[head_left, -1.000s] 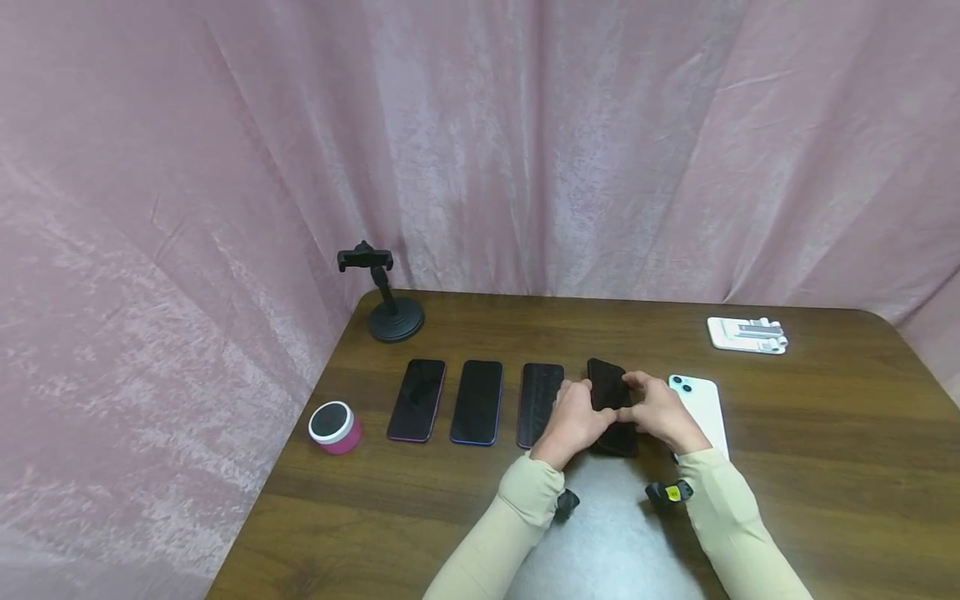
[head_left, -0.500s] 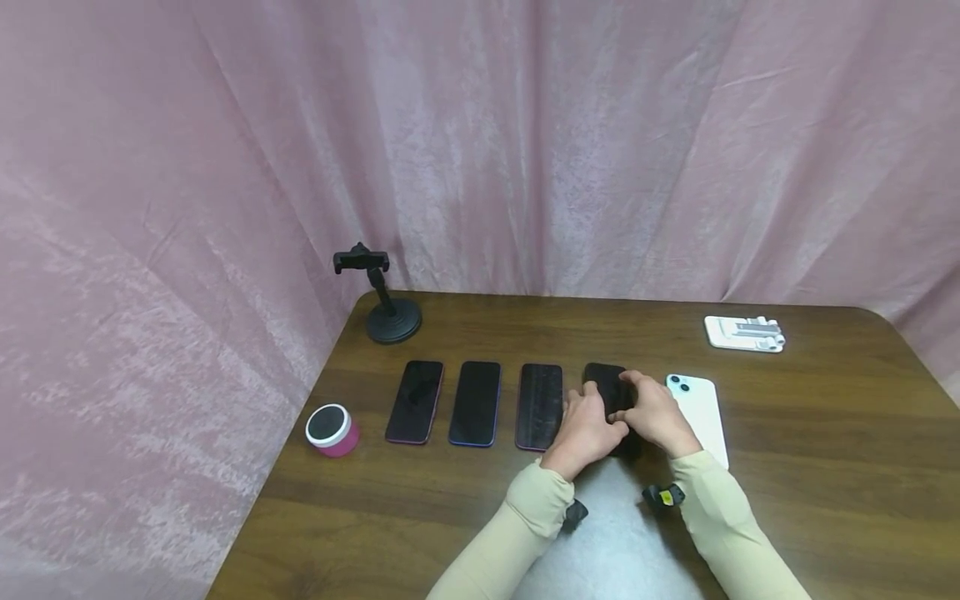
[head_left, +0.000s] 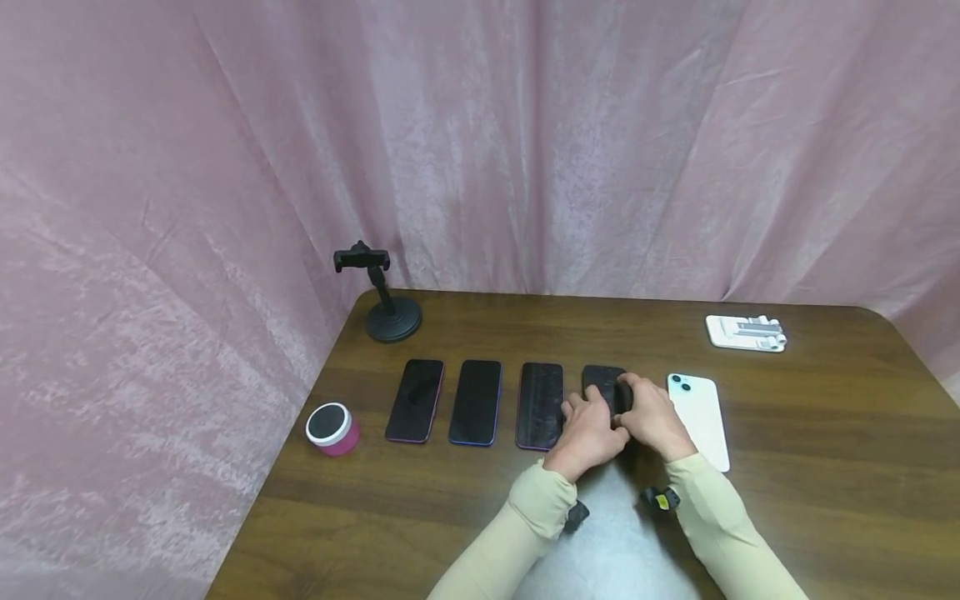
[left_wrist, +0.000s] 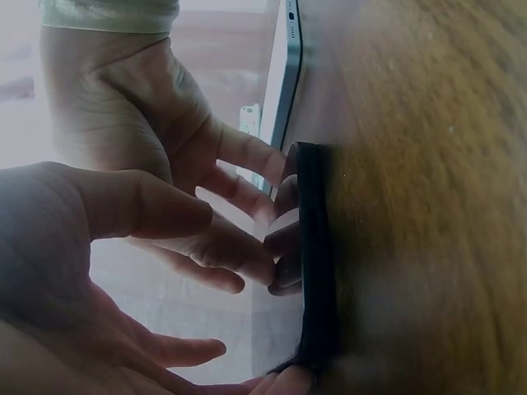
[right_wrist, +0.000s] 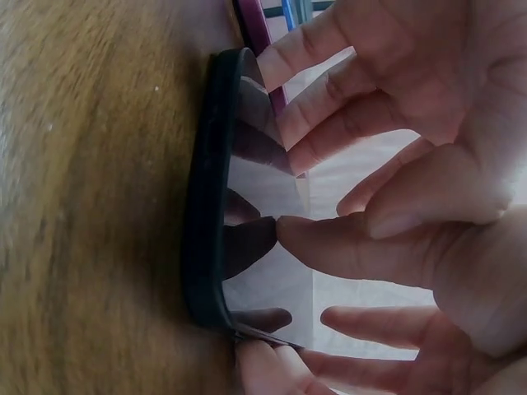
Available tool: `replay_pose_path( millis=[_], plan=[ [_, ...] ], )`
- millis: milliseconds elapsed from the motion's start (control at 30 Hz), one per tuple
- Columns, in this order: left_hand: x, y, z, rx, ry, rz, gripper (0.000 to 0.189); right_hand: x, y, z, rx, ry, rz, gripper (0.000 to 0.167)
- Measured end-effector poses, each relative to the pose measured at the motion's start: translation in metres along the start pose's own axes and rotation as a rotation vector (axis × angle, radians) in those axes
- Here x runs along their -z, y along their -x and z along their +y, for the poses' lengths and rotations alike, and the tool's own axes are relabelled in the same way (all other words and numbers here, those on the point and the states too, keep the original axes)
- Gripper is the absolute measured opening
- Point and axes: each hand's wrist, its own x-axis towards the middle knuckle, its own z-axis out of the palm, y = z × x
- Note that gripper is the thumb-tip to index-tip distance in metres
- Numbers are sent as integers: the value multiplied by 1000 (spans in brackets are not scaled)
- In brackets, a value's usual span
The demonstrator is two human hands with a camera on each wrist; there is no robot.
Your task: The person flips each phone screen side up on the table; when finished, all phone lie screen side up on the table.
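A black smartphone [head_left: 602,377] lies flat on the table with its screen up, partly hidden under both hands. My left hand [head_left: 588,435] is bent over its left side, with fingertips at the edge in the left wrist view. From the right, my right hand [head_left: 654,423] holds the opposite edge; its thumb meets its own reflection on the glass in the right wrist view. The phone's dark side wall [left_wrist: 319,239] shows edge-on against the wood. A dark-screened phone [head_left: 539,407] lies just left of my left hand, and a white phone [head_left: 701,421] lies right of my right hand.
Two more dark-screened phones [head_left: 475,403] [head_left: 415,401] continue the row leftward. A pink jar-like item [head_left: 334,429] with a white rim stands at far left. Behind are a black phone stand [head_left: 393,319] and a white folded holder [head_left: 747,334]. Pink curtains [head_left: 480,150] hang behind the table.
The black phone was slightly turned a second ago and now lies straighter in the row. My left hand has shifted a little right, its fingers more spread over the phone.
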Motion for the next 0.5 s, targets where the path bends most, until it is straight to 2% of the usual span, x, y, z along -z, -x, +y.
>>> replay_pose_path(
  millis=[133, 333, 500],
  plan=[
    [-1, 0, 2, -6, -41, -4, 55, 1, 0, 0, -7, -7, -6, 63],
    [3, 2, 3, -16, -37, -28, 55, 3, 0, -1, -1, -9, -8, 64],
    [6, 3, 3, -26, -53, -44, 47, 7, 1, 1, 26, -9, -13, 64]
  ],
)
